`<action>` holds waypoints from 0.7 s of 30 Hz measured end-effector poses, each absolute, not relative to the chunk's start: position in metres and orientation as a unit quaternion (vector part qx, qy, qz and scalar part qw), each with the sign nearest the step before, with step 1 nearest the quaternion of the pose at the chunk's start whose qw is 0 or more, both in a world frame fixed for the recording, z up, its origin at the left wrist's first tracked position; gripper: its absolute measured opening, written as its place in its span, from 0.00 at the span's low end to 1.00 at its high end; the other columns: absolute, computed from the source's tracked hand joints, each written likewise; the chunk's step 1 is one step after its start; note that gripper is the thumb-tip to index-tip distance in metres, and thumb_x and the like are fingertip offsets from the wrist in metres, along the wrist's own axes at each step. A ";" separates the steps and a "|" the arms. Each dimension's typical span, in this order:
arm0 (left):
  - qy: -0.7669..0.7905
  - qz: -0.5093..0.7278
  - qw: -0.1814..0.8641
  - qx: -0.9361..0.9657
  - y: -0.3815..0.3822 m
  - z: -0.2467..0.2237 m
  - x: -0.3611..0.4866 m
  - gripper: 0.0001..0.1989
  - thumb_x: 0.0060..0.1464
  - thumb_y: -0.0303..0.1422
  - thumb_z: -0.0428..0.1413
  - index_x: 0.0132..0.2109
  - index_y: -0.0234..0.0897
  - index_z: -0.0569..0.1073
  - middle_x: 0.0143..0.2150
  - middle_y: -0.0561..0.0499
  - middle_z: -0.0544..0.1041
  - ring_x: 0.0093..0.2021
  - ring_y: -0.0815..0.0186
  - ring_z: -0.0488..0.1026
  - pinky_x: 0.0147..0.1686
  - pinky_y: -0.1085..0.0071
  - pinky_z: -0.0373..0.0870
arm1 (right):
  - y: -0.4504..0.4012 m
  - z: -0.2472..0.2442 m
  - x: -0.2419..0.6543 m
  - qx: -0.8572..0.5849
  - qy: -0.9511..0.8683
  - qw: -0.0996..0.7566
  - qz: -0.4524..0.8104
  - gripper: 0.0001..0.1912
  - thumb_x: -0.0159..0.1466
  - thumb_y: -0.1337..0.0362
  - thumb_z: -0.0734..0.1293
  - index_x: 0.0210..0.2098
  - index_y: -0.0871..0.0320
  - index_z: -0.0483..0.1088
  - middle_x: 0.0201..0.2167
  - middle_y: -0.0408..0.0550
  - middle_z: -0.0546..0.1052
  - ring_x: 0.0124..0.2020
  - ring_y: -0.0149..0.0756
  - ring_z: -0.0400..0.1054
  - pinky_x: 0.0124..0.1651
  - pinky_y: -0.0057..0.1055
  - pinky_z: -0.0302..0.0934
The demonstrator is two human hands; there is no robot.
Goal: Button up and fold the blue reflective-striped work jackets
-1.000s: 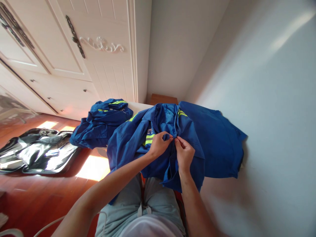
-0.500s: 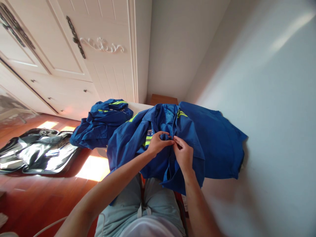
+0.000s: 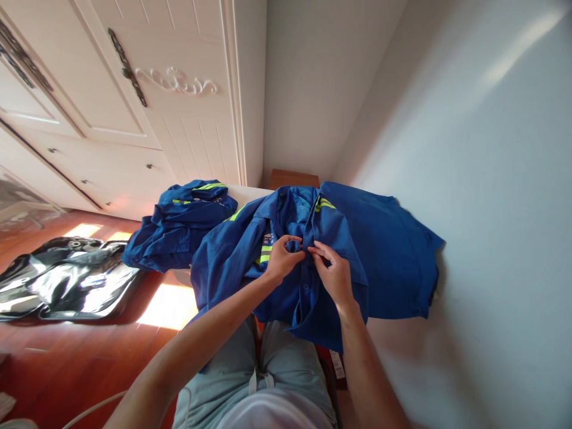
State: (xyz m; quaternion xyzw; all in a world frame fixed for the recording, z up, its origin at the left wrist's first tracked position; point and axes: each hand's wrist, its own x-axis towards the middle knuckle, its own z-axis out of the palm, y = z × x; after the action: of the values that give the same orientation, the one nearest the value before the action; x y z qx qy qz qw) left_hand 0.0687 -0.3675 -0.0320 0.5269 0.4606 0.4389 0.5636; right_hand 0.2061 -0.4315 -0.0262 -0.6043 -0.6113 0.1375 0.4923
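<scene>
A blue jacket [image 3: 232, 250] with yellow-green reflective strips lies spread in front of me, its lower part hanging over my knees. My left hand [image 3: 286, 258] pinches the cloth at the jacket's front opening. Close to its right, my right hand [image 3: 331, 268] has thumb and forefinger pressed on the other side of the same front edge. A small button shows on the strip below the fingers. Flat beside the jacket on the right is a blue garment [image 3: 393, 256]. A bundled blue garment [image 3: 174, 229] with reflective strips rests on the left.
A white cabinet [image 3: 192, 131] with drawers stands behind on the left, and a pale wall [image 3: 500, 208] rises close on the right. An open black suitcase [image 3: 84, 274] lies on the wooden floor [image 3: 89, 369]. A brown wooden piece [image 3: 292, 179] shows behind the jacket.
My right hand has shifted slightly right and down, and its fingertips have parted a little from those of my left hand. A button below them now shows. The whole view has shifted slightly.
</scene>
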 end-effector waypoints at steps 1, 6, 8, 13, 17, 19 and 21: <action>0.459 0.443 0.575 0.512 -0.367 -0.032 0.069 0.18 0.37 0.27 0.64 0.40 0.36 0.76 0.34 0.53 0.78 0.32 0.67 0.74 0.34 0.72 0.69 | -0.430 -0.027 0.207 -0.605 -0.608 0.495 0.141 0.18 0.65 0.62 0.64 0.53 0.56 0.73 0.42 0.48 0.82 0.44 0.42 0.77 0.52 0.40 0.70; 0.447 0.453 0.631 0.443 -0.366 -0.027 0.068 0.20 0.34 0.24 0.64 0.40 0.36 0.74 0.30 0.55 0.78 0.29 0.68 0.73 0.32 0.73 0.69 | -0.423 -0.031 0.208 -0.599 -0.608 0.507 0.126 0.18 0.64 0.59 0.66 0.53 0.56 0.73 0.42 0.49 0.82 0.42 0.42 0.78 0.46 0.38 0.72; 0.443 0.452 0.645 0.428 -0.365 -0.026 0.068 0.21 0.33 0.23 0.63 0.40 0.36 0.74 0.28 0.55 0.77 0.28 0.69 0.73 0.32 0.73 0.69 | -0.420 -0.032 0.208 -0.592 -0.615 0.508 0.118 0.18 0.64 0.59 0.67 0.53 0.55 0.73 0.42 0.49 0.82 0.42 0.41 0.77 0.45 0.37 0.72; 0.444 0.447 0.663 0.404 -0.363 -0.023 0.069 0.22 0.31 0.22 0.63 0.39 0.37 0.73 0.28 0.56 0.78 0.28 0.68 0.74 0.32 0.71 0.71 | -0.417 -0.035 0.208 -0.595 -0.601 0.520 0.123 0.20 0.62 0.58 0.68 0.53 0.55 0.73 0.42 0.51 0.81 0.41 0.42 0.77 0.45 0.39 0.72; 0.449 0.442 0.673 0.388 -0.361 -0.023 0.070 0.22 0.30 0.22 0.63 0.38 0.37 0.73 0.29 0.55 0.78 0.31 0.66 0.76 0.35 0.69 0.73 | -0.416 -0.037 0.207 -0.584 -0.549 0.566 0.191 0.22 0.59 0.56 0.71 0.52 0.57 0.73 0.41 0.53 0.81 0.41 0.42 0.77 0.47 0.41 0.72; 0.435 0.438 0.688 0.382 -0.360 -0.023 0.069 0.23 0.30 0.22 0.63 0.39 0.37 0.72 0.29 0.55 0.78 0.31 0.66 0.76 0.36 0.68 0.73 | -0.415 -0.037 0.208 -0.573 -0.510 0.594 0.242 0.24 0.57 0.55 0.72 0.50 0.58 0.73 0.40 0.53 0.82 0.41 0.43 0.77 0.46 0.41 0.72; 0.416 0.431 0.699 0.389 -0.359 -0.022 0.068 0.24 0.30 0.22 0.63 0.40 0.37 0.72 0.30 0.55 0.79 0.29 0.66 0.76 0.35 0.68 0.73 | -0.414 -0.037 0.209 -0.567 -0.481 0.610 0.273 0.25 0.54 0.54 0.74 0.48 0.59 0.73 0.37 0.52 0.82 0.39 0.43 0.77 0.45 0.40 0.73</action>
State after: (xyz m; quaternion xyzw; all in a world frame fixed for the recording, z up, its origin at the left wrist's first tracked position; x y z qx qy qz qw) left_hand 0.0680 -0.3591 -0.0220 0.3892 0.4165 0.4312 0.6994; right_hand 0.2086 -0.4140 -0.0367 -0.5671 -0.4811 0.2732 0.6101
